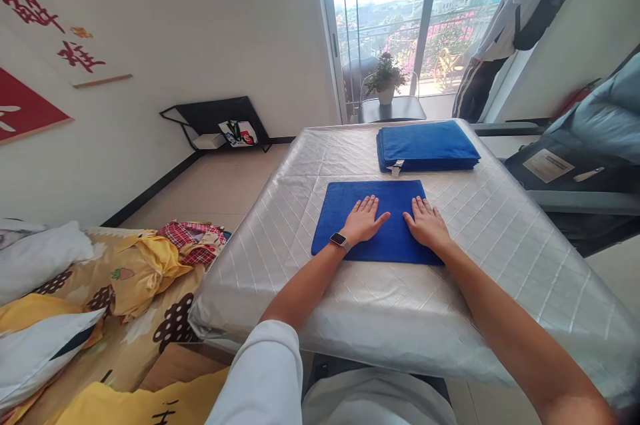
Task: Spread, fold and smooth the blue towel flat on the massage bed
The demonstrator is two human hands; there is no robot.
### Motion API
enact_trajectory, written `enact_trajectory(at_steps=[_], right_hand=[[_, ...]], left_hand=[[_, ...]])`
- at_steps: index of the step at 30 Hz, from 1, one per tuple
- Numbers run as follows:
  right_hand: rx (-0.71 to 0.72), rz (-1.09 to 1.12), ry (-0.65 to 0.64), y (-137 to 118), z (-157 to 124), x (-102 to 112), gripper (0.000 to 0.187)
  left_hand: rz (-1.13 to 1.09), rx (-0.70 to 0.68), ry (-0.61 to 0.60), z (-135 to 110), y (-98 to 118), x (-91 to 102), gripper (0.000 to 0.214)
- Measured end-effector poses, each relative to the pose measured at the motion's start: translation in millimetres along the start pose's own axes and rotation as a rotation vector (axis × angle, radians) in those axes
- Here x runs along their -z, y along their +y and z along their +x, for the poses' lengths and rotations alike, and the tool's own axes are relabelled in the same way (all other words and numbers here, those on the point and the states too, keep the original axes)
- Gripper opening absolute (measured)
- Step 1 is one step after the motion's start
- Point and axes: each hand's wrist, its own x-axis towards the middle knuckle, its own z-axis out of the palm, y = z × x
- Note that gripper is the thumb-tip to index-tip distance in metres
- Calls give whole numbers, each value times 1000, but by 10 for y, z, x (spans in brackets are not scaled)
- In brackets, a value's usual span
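Note:
A folded blue towel (340, 212) lies flat on the silver quilted table cover (280, 238) in front of me. My left hand (364, 220) rests palm down on the towel's middle, fingers stretched out, with a watch on its wrist. My right hand (427, 224) lies flat on the towel's right part, fingers also spread. Both hands hold nothing. Farther back on the table sits a neat stack of folded blue towels (425, 145).
A bed with yellow patterned bedding (100, 305) and white pillows stands at the left. A small dark table with a potted plant (386, 82) is by the balcony door. A black shelf (220, 120) leans by the wall; dark bags (580, 158) lie to the right.

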Motion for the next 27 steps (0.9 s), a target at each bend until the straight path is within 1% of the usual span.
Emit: enact_trajectory(at_steps=[5, 7, 9, 12, 18, 22, 25, 27], right_hand=[[6, 10, 5, 0, -8, 9, 73], [9, 6, 13, 11, 1, -6, 72], [8, -3, 15, 24, 13, -22, 72], [10, -18, 9, 41, 27, -38, 72], [8, -13, -20, 44, 35, -14, 73], [-3, 0, -59, 71, 56, 43, 73], [-7, -7, -73, 107, 141, 117, 74], [8, -22, -57, 118, 252, 182, 74]], left_hand=[[4, 199, 11, -238, -628, 80, 86], [3, 248, 38, -316, -794, 91, 84], [-8, 274, 50, -364, -893, 97, 82], [-24, 287, 42, -387, -956, 106, 79], [-36, 283, 44, -397, -994, 148, 83], [-11, 312, 77, -419, -1034, 187, 83], [8, 312, 118, -421, -1075, 197, 83], [10, 310, 139, -411, -1093, 192, 82]])
